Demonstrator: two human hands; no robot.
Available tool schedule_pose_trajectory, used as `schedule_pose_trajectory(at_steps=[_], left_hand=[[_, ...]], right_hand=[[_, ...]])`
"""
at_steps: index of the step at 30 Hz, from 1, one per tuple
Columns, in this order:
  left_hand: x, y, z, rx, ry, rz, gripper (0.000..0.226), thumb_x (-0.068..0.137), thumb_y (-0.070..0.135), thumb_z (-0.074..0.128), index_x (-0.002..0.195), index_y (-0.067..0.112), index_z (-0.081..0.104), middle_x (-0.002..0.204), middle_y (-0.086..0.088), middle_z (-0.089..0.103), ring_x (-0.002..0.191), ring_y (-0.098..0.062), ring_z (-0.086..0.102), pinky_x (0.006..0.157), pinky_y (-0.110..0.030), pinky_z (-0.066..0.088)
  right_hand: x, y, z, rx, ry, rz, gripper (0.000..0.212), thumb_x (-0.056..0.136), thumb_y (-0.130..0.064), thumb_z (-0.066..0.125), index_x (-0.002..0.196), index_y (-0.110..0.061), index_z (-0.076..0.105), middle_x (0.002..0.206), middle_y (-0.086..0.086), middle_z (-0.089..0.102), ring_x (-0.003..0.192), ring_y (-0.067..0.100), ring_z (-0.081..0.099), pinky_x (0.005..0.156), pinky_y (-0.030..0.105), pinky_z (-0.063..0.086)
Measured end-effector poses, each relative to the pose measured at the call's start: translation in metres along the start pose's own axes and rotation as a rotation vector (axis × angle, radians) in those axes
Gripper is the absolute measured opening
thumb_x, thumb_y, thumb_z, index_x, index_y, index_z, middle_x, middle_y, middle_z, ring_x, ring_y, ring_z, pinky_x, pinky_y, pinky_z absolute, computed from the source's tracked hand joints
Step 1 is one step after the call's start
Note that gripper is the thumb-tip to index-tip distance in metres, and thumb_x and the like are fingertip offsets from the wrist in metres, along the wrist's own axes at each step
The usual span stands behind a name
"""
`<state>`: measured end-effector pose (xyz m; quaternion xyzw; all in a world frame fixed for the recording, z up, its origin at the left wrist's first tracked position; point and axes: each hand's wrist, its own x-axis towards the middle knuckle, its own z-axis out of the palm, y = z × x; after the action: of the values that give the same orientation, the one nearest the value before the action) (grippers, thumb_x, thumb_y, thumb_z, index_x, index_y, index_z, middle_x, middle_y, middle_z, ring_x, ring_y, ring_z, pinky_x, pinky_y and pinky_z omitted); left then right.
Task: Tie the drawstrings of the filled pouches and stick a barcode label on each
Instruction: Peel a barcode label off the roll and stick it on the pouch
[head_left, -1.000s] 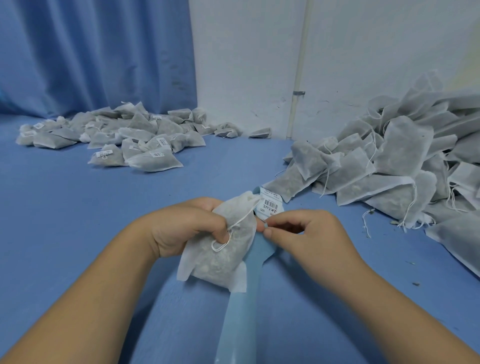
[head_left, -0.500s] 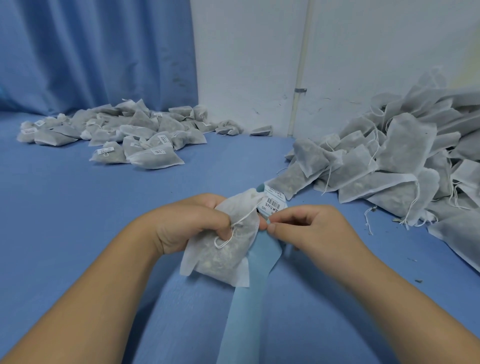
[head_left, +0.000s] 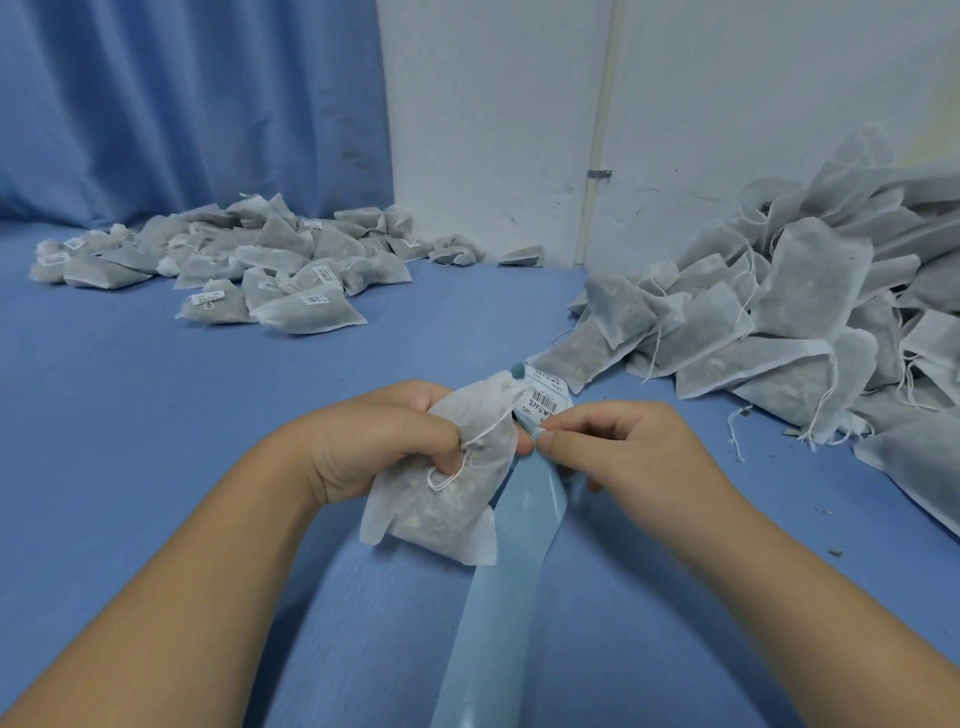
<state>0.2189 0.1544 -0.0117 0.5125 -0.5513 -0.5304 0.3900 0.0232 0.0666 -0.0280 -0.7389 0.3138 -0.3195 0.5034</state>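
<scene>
Now our right hand (head_left: 623, 452) has moved up the blue backing strip (head_left: 519, 545) and pinches the lower edge of the barcode label (head_left: 543, 402), so peeling probably begins. Our left hand (head_left: 374, 441) still grips the pouch (head_left: 447, 499) just above the bench (head_left: 156, 415).

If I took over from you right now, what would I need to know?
The left hand grips the pouch; its drawstring looks tied.
The right hand pinches the blue label strip just below the barcode label.
Done: labelled pouches piled far left.
Left: stick this label on, then tie and label the big pile on the right.
</scene>
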Motion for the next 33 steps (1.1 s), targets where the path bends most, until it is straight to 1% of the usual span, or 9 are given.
schedule_pose_trajectory(at_steps=[3, 6, 9, 16, 20, 23, 25, 28, 33], left_hand=[[-0.001, 0.001, -0.001, -0.010, 0.006, -0.005, 0.049, 0.061, 0.000, 0.048, 0.100, 0.010, 0.076, 0.086, -0.008, 0.066, 0.069, -0.014, 0.061, 0.060, -0.020, 0.049], [-0.003, 0.001, -0.002, 0.002, 0.009, -0.013, 0.048, 0.062, 0.000, 0.048, 0.098, 0.011, 0.078, 0.087, -0.007, 0.067, 0.070, -0.014, 0.063, 0.061, -0.020, 0.050], [-0.004, 0.001, -0.005, 0.008, 0.007, -0.035, 0.048, 0.061, 0.001, 0.048, 0.096, 0.013, 0.079, 0.086, -0.005, 0.069, 0.070, -0.013, 0.064, 0.061, -0.019, 0.051], [-0.005, -0.001, -0.011, 0.021, 0.056, -0.100, 0.046, 0.060, 0.003, 0.050, 0.094, 0.012, 0.079, 0.098, -0.013, 0.066, 0.076, -0.017, 0.060, 0.063, -0.021, 0.051], [-0.007, -0.002, -0.014, 0.008, 0.053, -0.118, 0.047, 0.062, 0.002, 0.049, 0.101, 0.006, 0.075, 0.090, -0.003, 0.071, 0.074, -0.014, 0.065, 0.064, -0.021, 0.052], [-0.010, -0.001, -0.019, 0.004, 0.087, -0.129, 0.049, 0.062, 0.002, 0.051, 0.107, 0.002, 0.071, 0.102, -0.006, 0.072, 0.085, -0.018, 0.065, 0.071, -0.024, 0.054], [-0.015, 0.001, -0.022, 0.007, 0.133, -0.120, 0.051, 0.063, 0.003, 0.052, 0.111, -0.001, 0.068, 0.111, -0.004, 0.072, 0.092, -0.017, 0.066, 0.076, -0.025, 0.054], [-0.021, 0.006, -0.024, -0.027, 0.173, -0.071, 0.051, 0.063, 0.002, 0.052, 0.112, -0.002, 0.067, 0.110, -0.006, 0.073, 0.091, -0.015, 0.068, 0.073, -0.023, 0.055], [-0.022, 0.017, -0.012, -0.193, 0.269, 0.100, 0.046, 0.065, 0.001, 0.052, 0.106, 0.007, 0.072, 0.119, -0.015, 0.070, 0.102, -0.021, 0.069, 0.082, -0.029, 0.058]], right_hand=[[0.000, 0.000, -0.001, 0.064, -0.007, 0.032, 0.011, 0.080, -0.019, 0.072, 0.074, -0.024, 0.079, 0.071, -0.001, 0.073, 0.064, 0.008, 0.061, 0.053, 0.014, 0.044], [0.001, -0.001, -0.002, 0.135, 0.008, 0.094, 0.009, 0.080, -0.016, 0.071, 0.074, -0.016, 0.077, 0.071, 0.002, 0.072, 0.065, 0.011, 0.062, 0.058, 0.023, 0.046], [0.002, 0.000, -0.007, 0.154, 0.069, 0.130, 0.015, 0.082, -0.014, 0.067, 0.069, -0.014, 0.074, 0.071, 0.002, 0.071, 0.064, 0.010, 0.062, 0.063, 0.029, 0.045], [0.006, 0.005, -0.020, 0.254, 0.175, 0.183, 0.012, 0.087, -0.013, 0.061, 0.080, -0.012, 0.070, 0.071, 0.002, 0.066, 0.062, 0.012, 0.060, 0.057, 0.026, 0.042], [0.008, 0.007, -0.031, 0.287, 0.270, 0.185, 0.013, 0.086, -0.014, 0.061, 0.077, -0.014, 0.069, 0.067, 0.000, 0.065, 0.057, 0.011, 0.059, 0.054, 0.026, 0.042], [0.008, 0.010, -0.041, 0.289, 0.316, 0.157, 0.013, 0.084, -0.017, 0.063, 0.074, -0.016, 0.071, 0.072, 0.002, 0.067, 0.060, 0.013, 0.060, 0.057, 0.029, 0.041], [0.005, 0.010, -0.047, 0.262, 0.291, 0.130, 0.011, 0.077, -0.025, 0.065, 0.072, -0.018, 0.073, 0.072, 0.002, 0.067, 0.063, 0.014, 0.059, 0.062, 0.035, 0.038], [-0.003, 0.011, -0.051, 0.228, 0.210, 0.071, 0.016, 0.066, -0.031, 0.064, 0.072, -0.020, 0.073, 0.068, 0.002, 0.065, 0.064, 0.013, 0.058, 0.063, 0.037, 0.038], [-0.018, 0.017, -0.062, 0.172, 0.147, -0.014, 0.013, 0.071, -0.026, 0.066, 0.073, -0.015, 0.072, 0.067, 0.004, 0.065, 0.064, 0.017, 0.056, 0.061, 0.033, 0.043]])
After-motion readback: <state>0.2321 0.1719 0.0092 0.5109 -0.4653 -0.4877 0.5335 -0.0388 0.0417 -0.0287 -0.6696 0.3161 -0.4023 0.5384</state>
